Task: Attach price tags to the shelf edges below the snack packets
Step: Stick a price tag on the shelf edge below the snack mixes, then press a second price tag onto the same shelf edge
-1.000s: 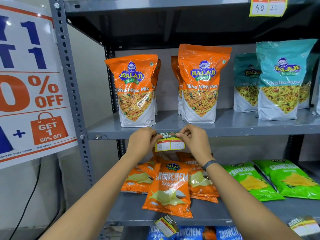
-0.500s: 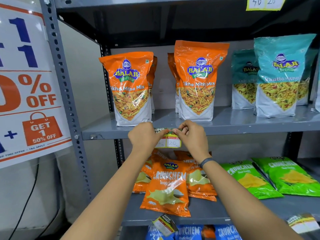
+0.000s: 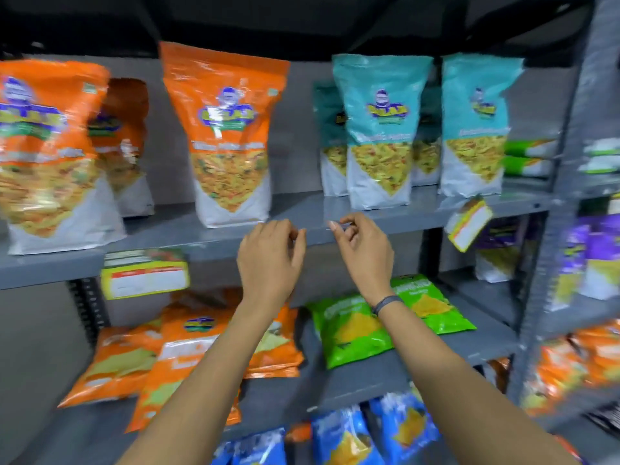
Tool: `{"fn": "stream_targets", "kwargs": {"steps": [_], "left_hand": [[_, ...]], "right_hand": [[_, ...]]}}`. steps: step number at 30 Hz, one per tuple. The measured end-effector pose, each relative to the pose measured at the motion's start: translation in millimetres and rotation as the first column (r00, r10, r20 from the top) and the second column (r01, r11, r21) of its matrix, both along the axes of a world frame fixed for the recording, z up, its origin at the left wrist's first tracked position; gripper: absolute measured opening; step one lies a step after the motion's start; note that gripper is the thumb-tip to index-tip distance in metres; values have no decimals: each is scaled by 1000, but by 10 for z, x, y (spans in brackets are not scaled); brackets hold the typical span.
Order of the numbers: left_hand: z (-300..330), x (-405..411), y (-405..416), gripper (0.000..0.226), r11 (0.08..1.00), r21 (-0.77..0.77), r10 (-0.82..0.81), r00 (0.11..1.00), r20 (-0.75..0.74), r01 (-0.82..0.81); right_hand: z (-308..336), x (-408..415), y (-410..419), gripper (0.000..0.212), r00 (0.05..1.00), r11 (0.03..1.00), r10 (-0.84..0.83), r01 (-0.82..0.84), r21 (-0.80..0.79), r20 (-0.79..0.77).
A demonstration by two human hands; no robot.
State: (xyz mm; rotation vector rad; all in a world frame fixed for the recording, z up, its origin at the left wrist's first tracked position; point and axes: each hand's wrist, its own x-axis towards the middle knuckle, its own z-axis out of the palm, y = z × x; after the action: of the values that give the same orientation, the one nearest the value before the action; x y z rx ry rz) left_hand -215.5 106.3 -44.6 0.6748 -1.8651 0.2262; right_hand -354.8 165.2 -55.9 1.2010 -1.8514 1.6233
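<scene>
Grey metal shelving [image 3: 379, 220] fills the blurred view, its tiers stocked with snack packets. On the upper tier stand tall orange pouches [image 3: 225, 135] of snack mix at left and teal pouches [image 3: 380, 129] at right; the tier beneath holds flat orange packets [image 3: 188, 350] and green packets [image 3: 352, 330], with blue packets [image 3: 375, 434] lower down. One yellow-bordered price tag [image 3: 145, 277] hangs on the upper shelf edge below the orange pouches, and another tilted tag [image 3: 469, 222] hangs near the teal ones. Both hands hover before that edge, between the two tags: the left hand [image 3: 268, 260] loosely curled and empty, the right hand [image 3: 364, 250] pinching thumb to fingertip, on what I cannot tell.
</scene>
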Motion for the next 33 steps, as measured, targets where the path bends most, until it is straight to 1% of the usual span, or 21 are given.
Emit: {"fn": "stream_targets", "kwargs": {"steps": [2,4,6,8,10,12,15,17,19,21,23,26,28,30,31,33], "left_hand": [[-61,-515,187,32,995,93,-48,999,23,45],[-108,-1061,358,33,966,254,-85,991,102,57],[-179,-1599,482,34,920,387,-151,970,189,67],[-220,-2038,607,37,846,522,-244,949,200,108],[-247,-2378,704,41,757,634,-316,938,142,160],[-252,-2619,773,46,682,699,-344,938,43,217],[-254,-2848,783,52,597,730,-348,927,-139,333],[-271,-2926,747,51,563,746,-337,923,-187,356],[-232,-2935,778,48,551,751,-344,919,-192,364],[-170,-2941,823,47,540,747,-367,907,-206,388],[-94,-2959,867,53,533,736,-381,895,-231,417],[34,-2958,916,57,570,707,-372,898,-233,419],[95,-2910,911,56,618,692,-364,916,-168,373],[125,-2831,874,52,696,667,-327,944,-32,264],[131,-2786,858,51,734,649,-291,956,33,201],[126,-2719,831,51,792,601,-221,968,121,105]], "right_hand": [[-4,-497,238,21,996,997,-81,81,-9,-39],[16,-1013,460,22,977,982,-187,183,-40,-100],[40,-1501,631,24,951,959,-282,273,-81,-130],[67,-1938,732,23,941,949,-310,298,-101,-138],[79,-2291,775,25,947,962,-272,266,-60,-172],[91,-2544,773,31,963,981,-182,191,26,-197],[131,-2757,746,34,977,989,-68,93,117,-202],[193,-2823,731,31,988,993,-3,21,115,-153],[265,-2866,701,24,995,993,46,-36,111,-91],[332,-2906,657,17,997,987,53,-46,155,-47],[389,-2943,625,17,998,973,53,-44,226,-34],[464,-2977,614,19,996,948,90,-84,308,-7],[489,-2997,654,17,987,946,156,-159,281,34],[477,-3025,740,9,966,942,249,-259,214,70],[460,-3038,798,7,955,931,290,-296,213,62],[391,-3073,904,11,939,899,343,-332,285,9]]}}
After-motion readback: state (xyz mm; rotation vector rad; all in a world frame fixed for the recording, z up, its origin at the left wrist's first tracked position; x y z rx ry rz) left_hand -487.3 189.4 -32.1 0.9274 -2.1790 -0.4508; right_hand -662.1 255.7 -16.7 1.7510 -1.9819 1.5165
